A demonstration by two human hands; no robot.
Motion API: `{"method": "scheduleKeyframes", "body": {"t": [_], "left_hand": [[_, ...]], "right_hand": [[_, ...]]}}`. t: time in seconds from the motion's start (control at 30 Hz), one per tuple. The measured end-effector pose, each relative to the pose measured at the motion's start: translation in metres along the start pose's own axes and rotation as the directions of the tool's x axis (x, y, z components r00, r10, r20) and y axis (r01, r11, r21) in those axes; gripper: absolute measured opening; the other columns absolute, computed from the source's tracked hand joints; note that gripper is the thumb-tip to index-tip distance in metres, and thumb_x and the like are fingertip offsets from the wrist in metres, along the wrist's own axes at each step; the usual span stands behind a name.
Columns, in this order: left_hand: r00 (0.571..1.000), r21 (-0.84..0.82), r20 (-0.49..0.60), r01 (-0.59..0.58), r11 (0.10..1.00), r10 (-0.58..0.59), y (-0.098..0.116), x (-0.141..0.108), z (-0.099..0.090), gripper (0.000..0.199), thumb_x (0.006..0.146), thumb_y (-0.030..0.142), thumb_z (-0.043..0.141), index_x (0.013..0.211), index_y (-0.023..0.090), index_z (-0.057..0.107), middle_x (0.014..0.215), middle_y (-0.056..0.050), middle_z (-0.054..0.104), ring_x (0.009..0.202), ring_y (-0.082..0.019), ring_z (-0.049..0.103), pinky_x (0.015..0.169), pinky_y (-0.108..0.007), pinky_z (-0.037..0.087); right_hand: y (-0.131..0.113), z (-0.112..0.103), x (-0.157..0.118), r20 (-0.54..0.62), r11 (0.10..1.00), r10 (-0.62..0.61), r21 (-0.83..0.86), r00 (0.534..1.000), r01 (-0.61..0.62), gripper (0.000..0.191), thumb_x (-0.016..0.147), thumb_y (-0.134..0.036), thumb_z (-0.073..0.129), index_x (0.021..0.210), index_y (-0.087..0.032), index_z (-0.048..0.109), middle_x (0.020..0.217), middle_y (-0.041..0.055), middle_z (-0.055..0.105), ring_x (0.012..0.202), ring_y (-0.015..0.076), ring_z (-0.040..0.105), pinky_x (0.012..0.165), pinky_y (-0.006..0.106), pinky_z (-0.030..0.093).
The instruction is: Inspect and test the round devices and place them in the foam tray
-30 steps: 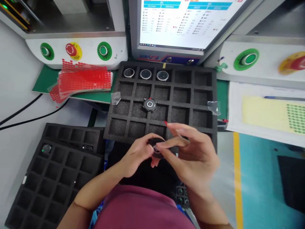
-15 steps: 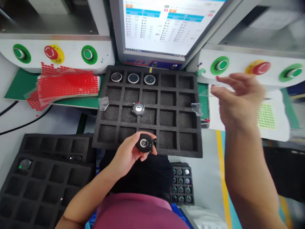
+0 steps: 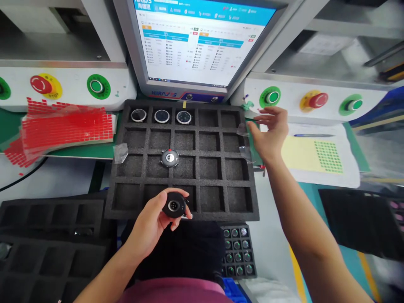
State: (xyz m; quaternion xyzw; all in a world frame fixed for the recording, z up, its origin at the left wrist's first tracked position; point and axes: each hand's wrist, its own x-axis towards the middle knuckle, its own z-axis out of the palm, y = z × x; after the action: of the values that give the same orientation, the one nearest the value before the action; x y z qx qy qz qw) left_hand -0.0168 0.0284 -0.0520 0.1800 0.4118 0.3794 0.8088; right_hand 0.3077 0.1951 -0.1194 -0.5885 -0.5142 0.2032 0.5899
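Note:
My left hand [image 3: 148, 225] is closed around a black round watch body [image 3: 174, 205], its sensor back facing up, over the tray's front edge. Beyond the tray's right edge is my right hand [image 3: 270, 134], thumb and fingers apart. A clear film piece [image 3: 243, 129] shows by its thumb tip; whether they touch, I cannot tell. In the black foam tray [image 3: 256, 206], another watch body [image 3: 170, 158] lies back up across a divider, with a red mark on its rim. Three watch bodies, including a silver-rimmed one [image 3: 184, 117], sit face up in the back row.
A monitor [image 3: 189, 46] stands behind the tray. Red sticker sheets [image 3: 66, 126] lie left; a sheet of green stickers [image 3: 328, 156] and a pen [image 3: 314, 135] lie right. Button panels [image 3: 303, 99] flank the monitor. More foam trays [image 3: 53, 235] are at lower left.
My right hand has come down and left toward the tray's right edge. The view has shifted right, and my left hand still holds the watch body.

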Motion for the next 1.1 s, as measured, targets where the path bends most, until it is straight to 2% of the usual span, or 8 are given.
{"method": "scheduleKeyframes", "body": {"t": [0.1,0.2,0.27,0.37,0.5,0.67,0.93,1.1], "left_hand": [[0.999,0.080,0.004,-0.054,0.995,0.054,0.000,-0.004,0.006,0.040,0.085,0.055,0.074,0.101,0.019,0.079,0.079,-0.009,0.075,0.058,-0.013,0.056,0.054,-0.023,0.044],[0.981,0.260,-0.061,-0.163,0.952,0.185,0.000,-0.012,0.015,0.032,0.086,0.047,0.076,0.104,0.021,0.078,0.090,-0.009,0.078,0.064,-0.014,0.061,0.062,-0.026,0.051],[0.956,0.319,-0.071,-0.249,0.914,0.285,-0.001,-0.020,0.020,0.029,0.088,0.046,0.075,0.104,0.022,0.077,0.095,-0.009,0.079,0.065,-0.015,0.062,0.065,-0.028,0.053],[0.910,0.341,0.015,-0.395,0.853,0.415,-0.001,-0.035,0.026,0.024,0.093,0.042,0.069,0.107,0.025,0.077,0.110,-0.008,0.078,0.068,-0.014,0.064,0.067,-0.027,0.056],[0.856,0.413,0.165,-0.511,0.754,0.491,-0.002,-0.052,0.025,0.024,0.100,0.031,0.059,0.118,0.030,0.075,0.131,-0.005,0.071,0.079,-0.013,0.069,0.073,-0.024,0.059],[0.762,0.371,0.316,-0.647,0.666,0.565,-0.006,-0.058,0.022,0.028,0.102,0.027,0.055,0.124,0.024,0.070,0.129,-0.008,0.072,0.094,-0.016,0.072,0.076,-0.023,0.062],[0.718,0.399,0.354,-0.695,0.598,0.599,-0.009,-0.058,0.017,0.030,0.103,0.027,0.052,0.128,0.022,0.067,0.131,-0.009,0.071,0.111,-0.019,0.070,0.085,-0.024,0.061],[0.690,0.326,0.336,-0.723,0.608,0.641,-0.013,-0.053,0.018,0.030,0.103,0.028,0.053,0.129,0.021,0.067,0.129,-0.008,0.071,0.108,-0.016,0.069,0.081,-0.021,0.061]], "right_hand": [[-0.042,-0.008,-0.018,-0.083,0.998,-0.067,-0.004,0.994,0.067,0.036,0.077,-0.023,0.083,0.099,-0.026,0.056,0.099,0.0043,0.066,0.082,0.0174,0.064,0.079,0.036,0.056],[-0.100,-0.008,-0.065,-0.095,0.989,-0.068,0.127,0.993,0.080,0.032,0.073,-0.020,0.086,0.094,-0.025,0.062,0.077,0.0001,0.063,0.076,0.0190,0.064,0.070,0.035,0.056],[-0.135,-0.005,-0.104,0.079,0.976,0.039,0.210,0.996,-0.055,0.031,0.074,-0.017,0.084,0.096,-0.026,0.065,0.076,-0.0018,0.065,0.068,0.0162,0.063,0.063,0.031,0.055],[-0.168,0.005,-0.154,0.293,0.899,0.112,0.378,0.949,-0.223,0.034,0.077,-0.008,0.077,0.103,-0.026,0.065,0.075,-0.0045,0.069,0.065,0.0126,0.065,0.060,0.024,0.055],[-0.183,0.019,-0.185,0.409,0.782,0.139,0.513,0.902,-0.353,0.038,0.080,-0.001,0.071,0.109,-0.025,0.064,0.077,-0.0046,0.070,0.069,0.0099,0.067,0.066,0.020,0.057],[-0.193,0.022,-0.190,0.431,0.762,0.184,0.506,0.883,-0.405,0.042,0.079,0.000,0.074,0.109,-0.027,0.066,0.077,-0.0053,0.069,0.071,0.0090,0.066,0.068,0.018,0.057],[-0.200,0.023,-0.194,0.318,0.826,0.195,0.458,0.928,-0.330,0.049,0.076,0.002,0.077,0.111,-0.030,0.067,0.078,-0.0054,0.069,0.069,0.0092,0.064,0.069,0.017,0.056],[-0.196,0.029,-0.198,0.205,0.867,0.199,0.418,0.958,-0.270,0.053,0.066,-0.003,0.088,0.109,-0.030,0.072,0.100,-0.0029,0.068,0.075,0.0088,0.061,0.071,0.019,0.054]]}}
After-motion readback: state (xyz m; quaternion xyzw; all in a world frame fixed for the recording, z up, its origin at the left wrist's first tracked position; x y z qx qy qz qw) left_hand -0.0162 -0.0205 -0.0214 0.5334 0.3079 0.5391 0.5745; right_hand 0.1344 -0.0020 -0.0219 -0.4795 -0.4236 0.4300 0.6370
